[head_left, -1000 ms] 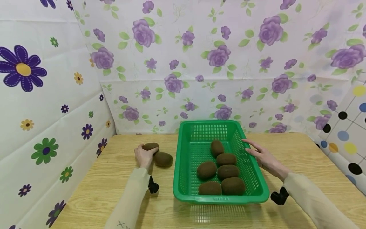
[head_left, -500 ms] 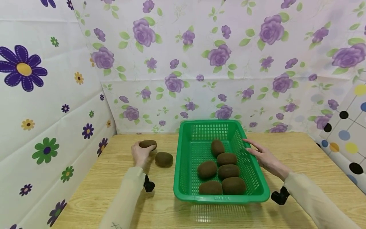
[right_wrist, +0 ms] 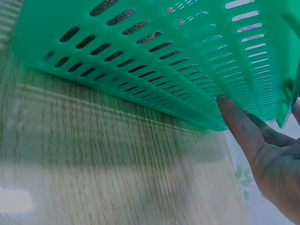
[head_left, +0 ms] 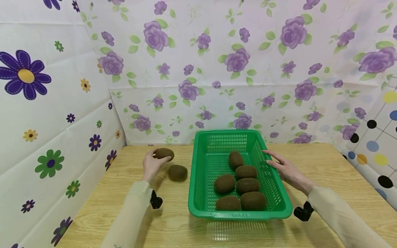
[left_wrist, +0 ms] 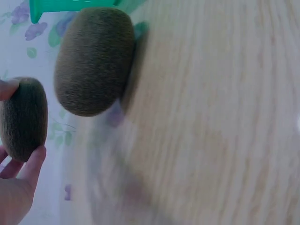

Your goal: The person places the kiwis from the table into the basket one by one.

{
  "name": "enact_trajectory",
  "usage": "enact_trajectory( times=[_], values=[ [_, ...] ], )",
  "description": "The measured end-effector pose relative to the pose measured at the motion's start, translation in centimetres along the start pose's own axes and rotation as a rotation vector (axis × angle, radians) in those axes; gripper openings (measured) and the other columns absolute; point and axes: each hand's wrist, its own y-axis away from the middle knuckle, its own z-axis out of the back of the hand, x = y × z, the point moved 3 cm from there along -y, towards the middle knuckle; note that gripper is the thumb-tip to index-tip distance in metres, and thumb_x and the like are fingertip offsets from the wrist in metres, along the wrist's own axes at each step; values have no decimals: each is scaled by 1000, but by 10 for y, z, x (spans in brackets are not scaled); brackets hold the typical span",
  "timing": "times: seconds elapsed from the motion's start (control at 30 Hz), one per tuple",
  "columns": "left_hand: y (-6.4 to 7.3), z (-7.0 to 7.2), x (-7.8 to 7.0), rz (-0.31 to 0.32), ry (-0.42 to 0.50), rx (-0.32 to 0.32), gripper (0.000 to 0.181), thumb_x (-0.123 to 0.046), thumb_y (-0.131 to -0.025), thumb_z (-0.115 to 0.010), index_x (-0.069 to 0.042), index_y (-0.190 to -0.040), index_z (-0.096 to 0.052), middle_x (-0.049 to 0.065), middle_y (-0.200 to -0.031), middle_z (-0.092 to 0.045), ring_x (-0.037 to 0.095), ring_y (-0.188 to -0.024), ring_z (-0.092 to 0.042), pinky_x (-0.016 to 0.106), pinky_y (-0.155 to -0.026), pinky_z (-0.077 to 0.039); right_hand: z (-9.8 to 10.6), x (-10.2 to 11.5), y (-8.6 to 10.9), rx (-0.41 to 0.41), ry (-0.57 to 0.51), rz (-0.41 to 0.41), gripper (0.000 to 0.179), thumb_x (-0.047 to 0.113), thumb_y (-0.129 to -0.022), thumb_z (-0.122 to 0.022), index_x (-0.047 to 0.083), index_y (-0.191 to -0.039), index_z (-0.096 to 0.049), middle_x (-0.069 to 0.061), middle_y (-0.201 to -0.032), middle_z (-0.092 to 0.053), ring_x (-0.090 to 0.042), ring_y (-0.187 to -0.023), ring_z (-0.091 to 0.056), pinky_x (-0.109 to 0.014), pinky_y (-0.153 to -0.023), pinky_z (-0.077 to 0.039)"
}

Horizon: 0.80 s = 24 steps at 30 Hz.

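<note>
My left hand (head_left: 152, 166) holds a brown, fuzzy kiwi (head_left: 164, 154) at the left of the table, thumb on one side and fingers on the other. Just in front of it a second kiwi (head_left: 178, 172) lies on the wood; that one looms large in the left wrist view. A green plastic basket (head_left: 193, 179) with slotted walls contains several kiwis (head_left: 247, 186). At its right side my right hand (head_left: 289, 172) grips the rim: two digits reach over the top, while straight fingers (right_wrist: 243, 126) touch the outer wall in the right wrist view.
The wooden table (head_left: 173, 224) ends at a flowered cloth backdrop (head_left: 211, 69). Another flowered sheet (head_left: 62, 137) hangs along the left. A dotted covering (head_left: 375, 148) stands at the right edge. Black wrist cameras (head_left: 155, 200) protrude below the hands.
The kiwi in my left hand has risen slightly off its earlier place and shifted away from the second kiwi, with the forearm swinging left. The right hand and basket stay put.
</note>
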Motion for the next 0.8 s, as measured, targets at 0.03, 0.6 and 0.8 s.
enact_trajectory(
  times=[0.03,0.6,0.8],
  values=[
    [-1,0,-2,-6,-2,17,67,-23,-71,-78,-1,-126,-48,17,-118,-47,31,-103,-46,40,-78,-44,0,0,0,0,-1,-1,55,23,-98,-42,16,-146,-17,-14,-147,2,-33,-100,-54,-47,-73,-48],
    [-7,1,-35,-88,-18,174,71,-33,-69,-79,-7,-128,-50,8,-122,-48,26,-103,-47,40,-79,-44,-1,1,0,35,-55,-2,55,19,-98,-42,15,-146,-15,-22,-144,-6,-37,-104,-51,-50,-75,-47],
    [-7,-1,-47,-100,-20,228,69,-35,-67,-80,-9,-125,-52,6,-119,-50,24,-101,-49,39,-78,-45,-2,2,1,38,-41,6,56,19,-98,-42,14,-146,-15,-22,-145,-2,-36,-105,-51,-49,-75,-47]
  ],
)
